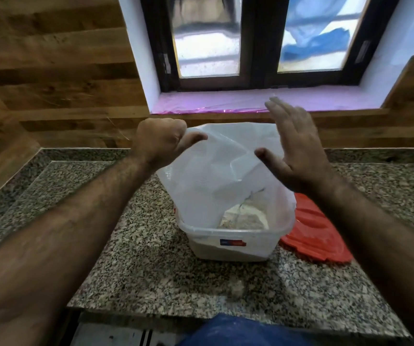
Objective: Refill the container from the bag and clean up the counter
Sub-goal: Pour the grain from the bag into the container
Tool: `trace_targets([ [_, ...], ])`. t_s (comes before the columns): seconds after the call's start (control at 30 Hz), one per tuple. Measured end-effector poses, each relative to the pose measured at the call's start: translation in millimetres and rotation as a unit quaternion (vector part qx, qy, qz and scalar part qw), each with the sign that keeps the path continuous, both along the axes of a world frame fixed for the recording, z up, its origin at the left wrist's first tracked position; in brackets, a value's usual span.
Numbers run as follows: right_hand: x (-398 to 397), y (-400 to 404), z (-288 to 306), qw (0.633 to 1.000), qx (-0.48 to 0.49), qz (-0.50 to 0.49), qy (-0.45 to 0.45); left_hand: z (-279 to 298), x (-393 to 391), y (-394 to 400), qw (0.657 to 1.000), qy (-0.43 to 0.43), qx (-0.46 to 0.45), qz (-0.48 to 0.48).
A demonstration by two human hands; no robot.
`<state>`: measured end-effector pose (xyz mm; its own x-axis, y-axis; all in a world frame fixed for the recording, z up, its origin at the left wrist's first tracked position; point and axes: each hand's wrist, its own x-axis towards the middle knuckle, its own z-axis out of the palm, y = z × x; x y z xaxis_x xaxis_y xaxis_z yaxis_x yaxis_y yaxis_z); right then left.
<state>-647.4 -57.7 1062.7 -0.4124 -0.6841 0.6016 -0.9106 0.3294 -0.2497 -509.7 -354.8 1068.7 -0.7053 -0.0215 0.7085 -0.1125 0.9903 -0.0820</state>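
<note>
While our left hand [161, 138] pinches the upended translucent plastic bag [221, 176] over the clear plastic container [233, 245], our right hand [293, 148] is flat and open; tapping could scatter flour onto the speckled granite counter [151, 270].

The counter [151, 265] is speckled in grey, black and beige granite. The bag [213, 176] is seen as translucent white, the container [228, 243] as clear with a blue-and-red label [233, 242], the lid [313, 233] as red. The sill [226, 102] is covered in pink, the wall [51, 71] in brown woodgrain.
</note>
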Motion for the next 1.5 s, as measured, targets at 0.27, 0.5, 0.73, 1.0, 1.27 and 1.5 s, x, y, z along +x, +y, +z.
trace_targets([
  [0.27, -0.2, -7.1, -19.6, 0.998, 0.03, -0.013, 0.053, -6.1, -1.1, -9.3, 0.999, -0.016, 0.044, -0.016],
  [0.5, -0.7, -9.5, -19.8, 0.991, -0.01, -0.041, 0.126, -2.5, 0.2, -12.2, 0.997, 0.003, 0.073, -0.04],
  [0.73, -6.0, -5.5, -35.4, 0.982, -0.018, -0.043, 0.181, -0.5, 3.0, -13.1, 0.996, 0.014, 0.079, -0.044],
  [1.0, -10.3, -2.9, -36.8, 0.984, -0.049, -0.033, 0.17, 6.6, 5.4, -7.2, 0.995, 0.038, 0.066, -0.066],
  [1.27, -7.9, -4.3, -49.7, 0.981, -0.179, -0.065, -0.024, 17.5, 12.7, -6.2, 0.988, 0.077, 0.087, -0.102],
  [1.5, 11.5, -25.1, -50.9, 0.791, -0.342, -0.03, -0.507, 17.2, 18.9, -11.5, 0.983, 0.131, 0.109, -0.067],
])
